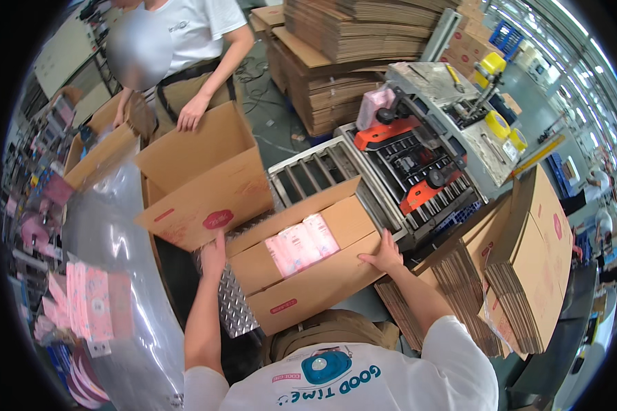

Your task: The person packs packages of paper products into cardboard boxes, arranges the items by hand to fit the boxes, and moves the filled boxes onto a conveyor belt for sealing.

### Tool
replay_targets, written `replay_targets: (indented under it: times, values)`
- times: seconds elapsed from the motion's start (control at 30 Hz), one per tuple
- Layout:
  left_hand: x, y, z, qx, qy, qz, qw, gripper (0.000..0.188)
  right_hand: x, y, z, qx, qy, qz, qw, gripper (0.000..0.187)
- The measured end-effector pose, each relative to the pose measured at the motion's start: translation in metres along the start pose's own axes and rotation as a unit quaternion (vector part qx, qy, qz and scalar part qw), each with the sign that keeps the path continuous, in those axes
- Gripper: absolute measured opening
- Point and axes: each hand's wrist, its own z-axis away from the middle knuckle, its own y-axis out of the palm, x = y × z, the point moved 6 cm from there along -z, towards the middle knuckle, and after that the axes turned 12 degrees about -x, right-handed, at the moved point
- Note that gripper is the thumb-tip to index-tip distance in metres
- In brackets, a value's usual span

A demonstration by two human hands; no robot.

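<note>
A brown cardboard carton (275, 305) stands in front of me with its long flaps raised and its end flaps folded inward. Through the gap between them show several pink-and-white wrapped packs (301, 245). My right hand (385, 255) rests at the carton's right end, thumb spread from the fingers. At the carton's left end, my left hand (213, 257) is stretched out, its fingertips by the lower edge of a second, open-topped carton (206, 198). Whether those fingertips touch it I cannot tell. A co-worker's hand (194, 113) lies on that carton's far rim.
A roller conveyor (308, 171) leads to a taping machine (418, 164) with orange parts. Flat cartons are stacked at the back (363, 41) and right (521, 274). A shiny metal table (140, 301) at left bears pink packs (89, 301). Metal tread plate (236, 308) lies beside the carton.
</note>
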Motion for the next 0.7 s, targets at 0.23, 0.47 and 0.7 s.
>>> replay_targets:
  times: [0.23,0.47,0.7]
  values:
    - [0.068,0.127,0.107,-0.041,-0.005,0.239,0.97,0.072,-0.053,0.022,-0.017,0.017,0.22,-0.213,0.952,0.077]
    - [0.007,0.178,0.102,-0.08,-0.137,0.285,0.945,0.079,0.061,-0.042,-0.134,-0.295,-0.123,-0.052,0.946,0.074]
    - [-0.146,0.228,-0.001,-0.052,-0.057,0.255,0.964,0.082,0.075,-0.034,-0.21,-0.175,-0.34,0.052,0.923,0.071]
